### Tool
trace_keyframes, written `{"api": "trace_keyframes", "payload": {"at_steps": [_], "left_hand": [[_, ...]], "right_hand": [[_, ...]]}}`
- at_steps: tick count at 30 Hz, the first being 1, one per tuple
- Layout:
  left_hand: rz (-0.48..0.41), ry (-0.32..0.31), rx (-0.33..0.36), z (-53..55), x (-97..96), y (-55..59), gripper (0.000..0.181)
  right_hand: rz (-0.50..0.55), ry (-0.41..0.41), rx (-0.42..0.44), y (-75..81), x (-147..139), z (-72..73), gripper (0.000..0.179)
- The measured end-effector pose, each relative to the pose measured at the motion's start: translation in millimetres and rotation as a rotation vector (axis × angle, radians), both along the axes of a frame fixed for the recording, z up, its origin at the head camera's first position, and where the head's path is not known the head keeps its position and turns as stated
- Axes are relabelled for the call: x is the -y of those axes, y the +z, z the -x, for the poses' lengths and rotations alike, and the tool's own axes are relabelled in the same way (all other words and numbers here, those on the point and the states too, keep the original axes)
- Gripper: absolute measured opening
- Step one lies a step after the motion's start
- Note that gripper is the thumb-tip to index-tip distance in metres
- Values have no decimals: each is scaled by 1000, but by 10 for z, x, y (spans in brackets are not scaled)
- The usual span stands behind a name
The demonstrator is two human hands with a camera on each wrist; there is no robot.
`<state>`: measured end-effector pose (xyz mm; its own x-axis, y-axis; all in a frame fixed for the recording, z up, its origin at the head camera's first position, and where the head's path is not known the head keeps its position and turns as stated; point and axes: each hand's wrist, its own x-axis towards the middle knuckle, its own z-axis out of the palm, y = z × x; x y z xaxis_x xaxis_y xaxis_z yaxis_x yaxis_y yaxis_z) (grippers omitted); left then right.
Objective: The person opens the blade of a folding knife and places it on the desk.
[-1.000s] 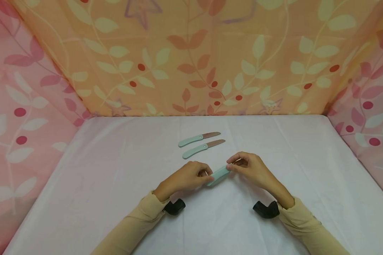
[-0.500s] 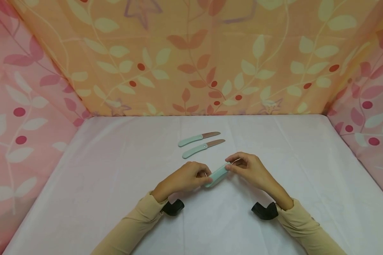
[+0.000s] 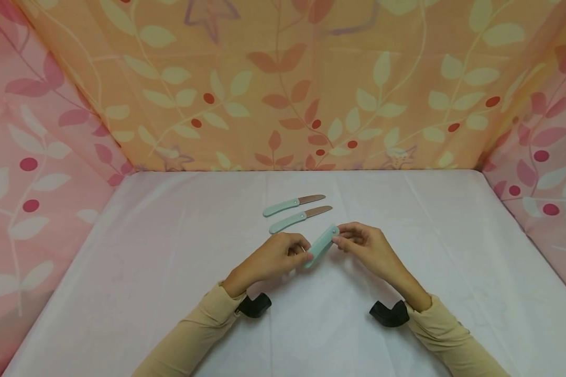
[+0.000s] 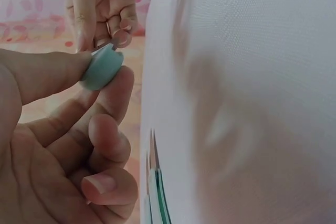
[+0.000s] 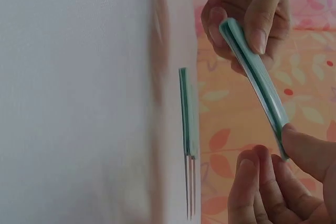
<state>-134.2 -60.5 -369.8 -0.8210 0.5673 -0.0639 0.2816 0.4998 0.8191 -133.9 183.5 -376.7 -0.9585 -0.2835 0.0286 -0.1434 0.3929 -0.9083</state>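
Note:
A folding knife [image 3: 322, 246] with a mint-green handle is held between both hands above the white table, tilted up to the right. My left hand [image 3: 275, 259] pinches its lower left end between thumb and fingers. At the other end, by the pivot, the thumb and a fingertip of my right hand [image 3: 365, 243] grip the handle. The right wrist view shows the long slot in the handle [image 5: 257, 82]; no blade stands out past the handle in the head view. Beyond the hands lie two matching knives, the far knife [image 3: 280, 207] and the nearer knife [image 3: 287, 222], blades extended to the right.
A white cloth covers the table [image 3: 170, 272]. Behind it hangs an orange leaf-patterned curtain [image 3: 283, 94], with a pink curtain [image 3: 33, 136] on the left and another pink one on the right. Black camera mounts [image 3: 389, 313] sit at both wrists.
Both hands have turned the held knife steeper, its right end rising and the pivot coming into sight. The left hand has shifted up slightly. The two knives on the table have stayed put.

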Motion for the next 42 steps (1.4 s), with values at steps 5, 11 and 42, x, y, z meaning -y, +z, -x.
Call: {"api": "trace_keyframes", "payload": {"at_steps": [5,11,42], "left_hand": [[-8,18,16,-9,-27,3,20],[-26,13,35,-14,-59,-25,19],[-27,-15,-1,-16,-28,-14,16]], "right_hand": [[27,51,64,-43,21,3,26],[57,135,90,-72,55,-7,22],[-42,233,114,57,-60,7,25]]}}
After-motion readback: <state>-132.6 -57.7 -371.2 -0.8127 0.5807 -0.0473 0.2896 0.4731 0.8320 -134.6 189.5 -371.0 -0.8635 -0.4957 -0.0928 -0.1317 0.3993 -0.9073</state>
